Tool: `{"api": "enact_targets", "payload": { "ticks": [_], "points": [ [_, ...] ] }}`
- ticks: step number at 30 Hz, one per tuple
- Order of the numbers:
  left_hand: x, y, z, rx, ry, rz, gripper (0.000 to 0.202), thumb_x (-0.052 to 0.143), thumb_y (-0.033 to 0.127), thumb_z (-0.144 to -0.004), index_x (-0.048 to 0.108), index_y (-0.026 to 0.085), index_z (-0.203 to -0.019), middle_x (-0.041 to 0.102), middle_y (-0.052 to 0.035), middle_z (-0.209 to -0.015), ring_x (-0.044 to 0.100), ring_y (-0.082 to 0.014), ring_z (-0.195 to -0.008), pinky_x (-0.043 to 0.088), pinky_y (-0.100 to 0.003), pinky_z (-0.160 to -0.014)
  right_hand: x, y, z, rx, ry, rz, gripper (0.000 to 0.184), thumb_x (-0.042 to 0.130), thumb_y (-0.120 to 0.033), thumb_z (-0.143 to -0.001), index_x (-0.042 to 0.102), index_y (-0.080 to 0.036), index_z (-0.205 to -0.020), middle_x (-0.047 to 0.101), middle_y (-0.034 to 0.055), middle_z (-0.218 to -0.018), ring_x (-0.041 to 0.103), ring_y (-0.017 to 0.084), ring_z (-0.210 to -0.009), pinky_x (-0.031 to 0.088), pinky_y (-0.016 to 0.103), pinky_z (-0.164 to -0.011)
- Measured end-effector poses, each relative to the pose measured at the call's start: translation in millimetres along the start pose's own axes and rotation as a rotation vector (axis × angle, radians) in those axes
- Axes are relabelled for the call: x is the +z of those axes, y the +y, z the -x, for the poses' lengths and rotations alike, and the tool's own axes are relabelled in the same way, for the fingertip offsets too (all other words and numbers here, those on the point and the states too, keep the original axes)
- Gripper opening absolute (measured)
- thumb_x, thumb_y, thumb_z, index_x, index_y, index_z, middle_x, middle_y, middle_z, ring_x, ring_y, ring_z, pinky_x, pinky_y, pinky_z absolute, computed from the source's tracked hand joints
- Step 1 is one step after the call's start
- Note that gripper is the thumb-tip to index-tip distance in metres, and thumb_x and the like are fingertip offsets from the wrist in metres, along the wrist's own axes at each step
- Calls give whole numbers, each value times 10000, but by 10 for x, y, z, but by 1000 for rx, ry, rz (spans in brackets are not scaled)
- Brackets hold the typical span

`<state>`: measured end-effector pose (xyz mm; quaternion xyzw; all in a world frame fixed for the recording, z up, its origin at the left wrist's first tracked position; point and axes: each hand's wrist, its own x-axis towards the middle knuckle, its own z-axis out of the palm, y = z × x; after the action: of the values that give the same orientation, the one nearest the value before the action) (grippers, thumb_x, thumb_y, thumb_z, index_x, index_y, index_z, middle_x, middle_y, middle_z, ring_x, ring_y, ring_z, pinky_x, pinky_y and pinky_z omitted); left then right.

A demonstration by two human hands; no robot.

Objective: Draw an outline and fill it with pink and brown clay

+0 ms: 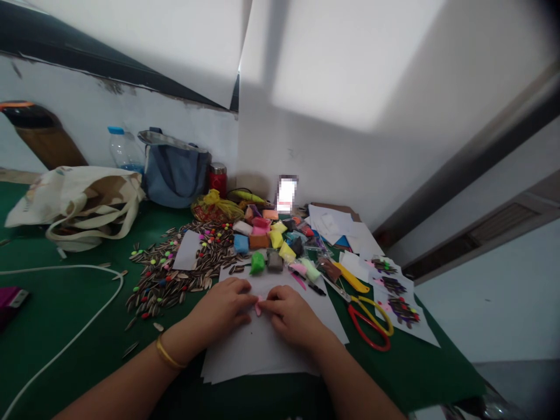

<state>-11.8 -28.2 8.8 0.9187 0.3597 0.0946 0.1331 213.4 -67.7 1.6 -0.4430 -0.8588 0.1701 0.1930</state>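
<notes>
A gold bracelet (168, 353) circles the left wrist. Over white paper sheets (271, 359) on the green surface (65, 332), the left hand (230, 306) and right hand (286, 315) come together, their fingers narrow and holding a small pink piece (258, 309) between their tips. To the right lie scissors (351, 299) with one red and one yellow handle, and a yellow cutter (353, 278); farther right, seeds are grouped on a paper sheet (424, 326). Striped seeds (161, 291), mixed with small coloured balls, spread to the left. Beyond the hands sit coloured packets (259, 241). At the back stand a blue bag (177, 175), a red container (217, 181) and a pixelated bright screen (287, 194).
</notes>
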Motion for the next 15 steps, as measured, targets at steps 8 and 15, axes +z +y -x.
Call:
{"api": "enact_targets", "payload": {
  "ticks": [8, 15],
  "points": [
    [17, -26, 31, 50, 4, -44, 384, 746, 238, -735, 696, 370, -1092, 608, -57, -1219, 549, -300, -1120, 442, -464, -951, -7, 44, 3, -24, -12, 1, 473, 565, -37, -764, 686, -261, -1161, 610, 51, -1045, 523, 198, -981, 413, 325, -888],
    [20, -33, 28, 77, 23, -23, 268, 733, 222, -743, 740, 334, -986, 632, -55, -1221, 572, -282, -1107, 443, -439, -955, -21, 40, 1, -16, -9, -14, 435, 563, -57, -781, 700, -265, -1137, 615, 52, -1042, 538, 198, -980, 423, 319, -880]
  ]
}}
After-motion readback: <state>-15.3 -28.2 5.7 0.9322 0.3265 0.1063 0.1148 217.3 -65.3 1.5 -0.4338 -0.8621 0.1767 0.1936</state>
